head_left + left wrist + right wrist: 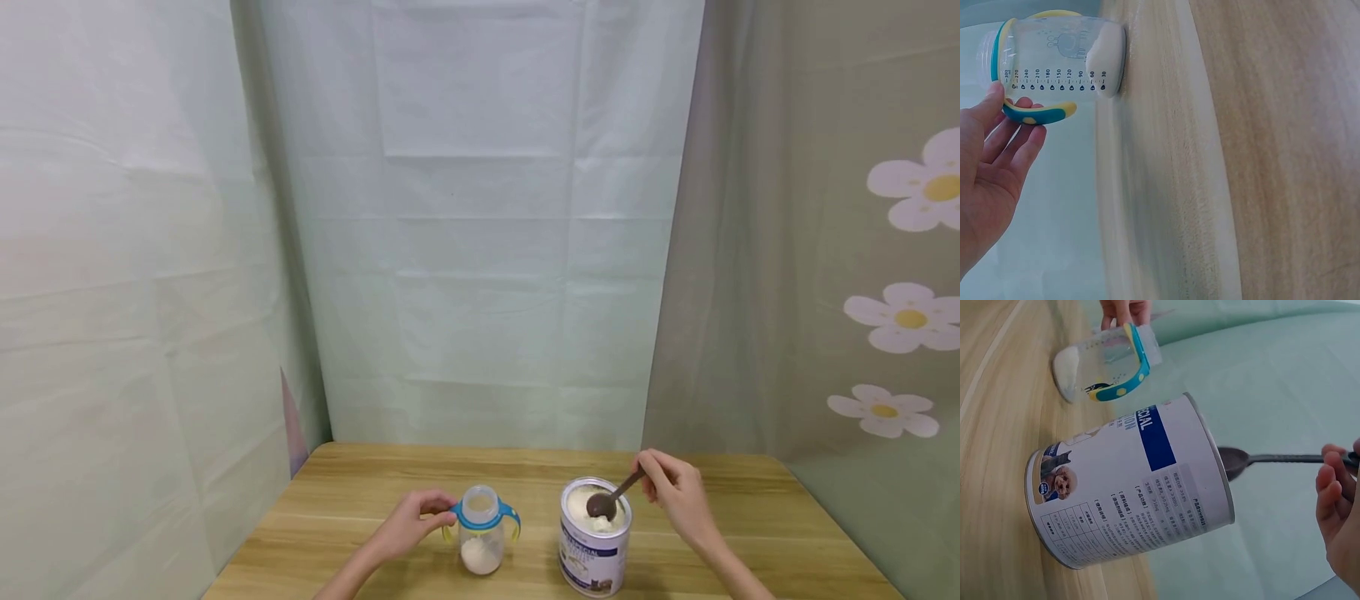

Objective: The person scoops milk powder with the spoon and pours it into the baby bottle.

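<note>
A clear baby bottle [482, 546] with a blue and yellow handle ring stands upright and uncapped on the table, white powder in its bottom. My left hand [417, 523] holds one of its handles [1041, 115] between thumb and fingers. To the right stands an open milk powder can [592, 560], full of pale powder [581, 502] near the rim. My right hand [675, 493] pinches the end of a dark brown scoop [602, 505], its bowl at the powder inside the can's mouth. In the right wrist view the scoop's bowl [1233, 461] is partly hidden by the can's rim.
The wooden table [360, 475] has its left edge near the left sheet. Pale green sheets [487, 292] hang behind and to the sides. White flowers [911, 318] are printed on the right sheet. The can and the bottle stand a short gap apart.
</note>
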{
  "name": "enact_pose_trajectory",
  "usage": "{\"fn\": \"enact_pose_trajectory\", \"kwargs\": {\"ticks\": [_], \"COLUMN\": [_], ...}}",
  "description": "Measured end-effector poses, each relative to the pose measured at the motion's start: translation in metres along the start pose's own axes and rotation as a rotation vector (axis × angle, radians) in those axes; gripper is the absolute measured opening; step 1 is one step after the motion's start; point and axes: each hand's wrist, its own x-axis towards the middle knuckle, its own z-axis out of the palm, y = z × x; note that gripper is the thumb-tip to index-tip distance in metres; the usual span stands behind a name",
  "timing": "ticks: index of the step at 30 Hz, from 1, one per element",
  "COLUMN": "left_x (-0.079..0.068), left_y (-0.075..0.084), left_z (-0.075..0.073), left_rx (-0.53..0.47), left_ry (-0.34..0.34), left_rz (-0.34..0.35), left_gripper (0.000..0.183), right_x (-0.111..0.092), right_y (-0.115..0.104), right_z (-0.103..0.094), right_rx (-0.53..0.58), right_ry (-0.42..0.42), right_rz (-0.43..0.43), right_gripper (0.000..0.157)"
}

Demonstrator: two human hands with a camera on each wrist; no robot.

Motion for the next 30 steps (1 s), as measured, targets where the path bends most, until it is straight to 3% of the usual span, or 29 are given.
{"fn": "enact_pose_trajectory", "kwargs": {"ticks": [6, 11, 16, 23, 27, 30], "left_x": [0.0, 0.0, 0.0, 0.0, 0.0, -0.001], "left_y": [-0.003, -0.006, -0.007, -0.005, -0.004, -0.003], "left_z": [0.0, 0.0, 0.0, -0.001, 0.0, 0.0], "left_rx": [0.003, 0.006, 0.006, -0.016, -0.02, -0.007], "left_ry": [0.003, 0.005, 0.003, 0.0, 0.003, 0.009], "left_rz": [0.01, -0.014, -0.02, -0.019, -0.004, -0.004], "left_gripper": [0.021, 0.021, 0.021, 0.02, 0.019, 0.018], "right_x": [-0.003, -0.005, -0.005, -0.003, -0.005, -0.007], "right_y": [0.002, 0.005, 0.011, 0.022, 0.03, 0.034], "right_z": [0.001, 0.006, 0.011, 0.01, 0.006, 0.003], "right_rx": [0.098, 0.182, 0.204, 0.323, 0.453, 0.523], "right_ry": [-0.128, -0.15, -0.077, -0.001, -0.018, -0.036], "right_rz": [-0.07, 0.024, 0.218, 0.59, 0.719, 0.759], "right_gripper": [0.029, 0.034, 0.041, 0.039, 0.039, 0.041]}}
